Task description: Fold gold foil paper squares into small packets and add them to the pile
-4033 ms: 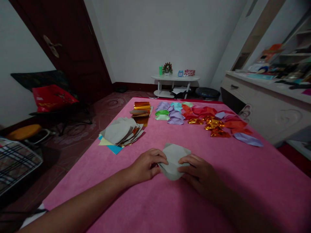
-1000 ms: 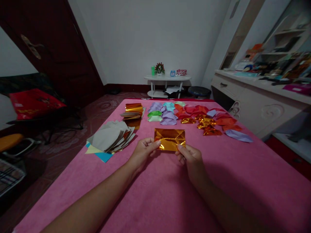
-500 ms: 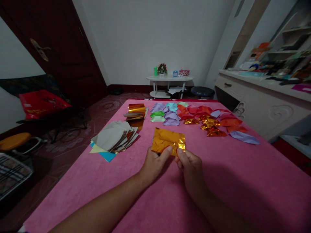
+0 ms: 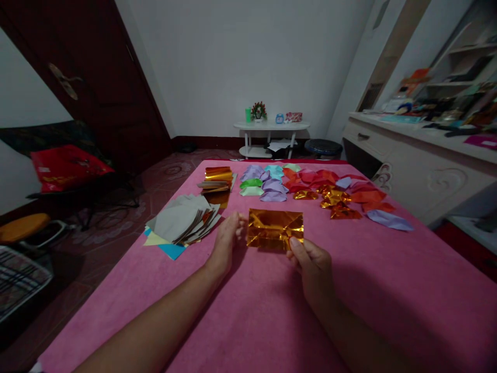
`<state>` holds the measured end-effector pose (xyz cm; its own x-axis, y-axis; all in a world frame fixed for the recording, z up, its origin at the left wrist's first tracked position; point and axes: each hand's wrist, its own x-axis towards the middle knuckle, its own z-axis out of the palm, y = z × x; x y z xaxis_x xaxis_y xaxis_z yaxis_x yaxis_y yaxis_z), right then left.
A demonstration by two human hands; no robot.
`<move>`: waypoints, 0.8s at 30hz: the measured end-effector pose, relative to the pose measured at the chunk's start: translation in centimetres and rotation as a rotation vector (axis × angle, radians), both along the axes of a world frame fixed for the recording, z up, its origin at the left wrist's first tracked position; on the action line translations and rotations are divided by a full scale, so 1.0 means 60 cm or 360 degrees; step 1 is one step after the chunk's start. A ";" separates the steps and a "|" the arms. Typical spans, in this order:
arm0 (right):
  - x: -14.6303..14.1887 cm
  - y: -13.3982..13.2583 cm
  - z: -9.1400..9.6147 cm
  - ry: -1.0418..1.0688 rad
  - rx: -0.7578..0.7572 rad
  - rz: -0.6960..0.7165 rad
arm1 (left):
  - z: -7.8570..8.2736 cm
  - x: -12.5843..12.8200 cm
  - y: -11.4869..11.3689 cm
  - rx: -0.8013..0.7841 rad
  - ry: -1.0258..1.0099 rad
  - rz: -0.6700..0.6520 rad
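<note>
A folded sheet of shiny gold foil paper (image 4: 272,223) is held up over the pink cloth, creases running across its face. My right hand (image 4: 312,261) pinches its lower right corner between thumb and fingers. Just off its left edge, my left hand (image 4: 227,241) holds nothing, with its fingers loosely bent and a little apart. Beyond the sheet lie several folded gold foil pieces (image 4: 336,197), lilac pieces (image 4: 274,189), red pieces (image 4: 310,177) and a green piece (image 4: 251,182).
On the left of the pink-covered table (image 4: 248,316) sits a fanned stack of grey-backed paper (image 4: 182,217), with blue sheets (image 4: 173,250) under it. Behind that is a pile of gold foil sheets (image 4: 217,181). A white cabinet (image 4: 407,155) stands to the right.
My left hand has let go of the foil paper and moved left. The sheet has turned into a flatter, wider rectangle and shifted slightly right, still in my right hand.
</note>
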<state>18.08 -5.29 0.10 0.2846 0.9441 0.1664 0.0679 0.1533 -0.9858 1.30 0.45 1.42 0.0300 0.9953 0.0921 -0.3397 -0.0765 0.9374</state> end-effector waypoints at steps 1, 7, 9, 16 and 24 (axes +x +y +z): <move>-0.001 -0.001 0.000 -0.0044 -0.0009 0.0059 | 0.002 -0.001 0.000 0.0002 0.0027 -0.0079; -0.016 0.005 -0.005 -0.0023 -0.0131 0.0444 | 0.008 -0.004 -0.001 -0.0004 0.0513 -0.0131; -0.016 0.011 -0.008 0.0108 -0.0195 0.0438 | 0.004 -0.005 -0.001 -0.0002 0.0630 -0.0259; 0.004 0.021 0.009 0.0275 -0.0267 0.0305 | -0.006 -0.011 0.009 -0.0016 0.0689 -0.0216; 0.006 0.022 0.006 0.0262 -0.0138 0.0074 | -0.001 -0.009 0.003 -0.0240 0.0352 -0.0489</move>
<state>18.42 -4.00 0.45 0.2569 0.9657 0.0385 -0.1005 0.0663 -0.9927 0.77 0.61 1.34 0.3308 0.9387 -0.0965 -0.1140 0.1413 0.9834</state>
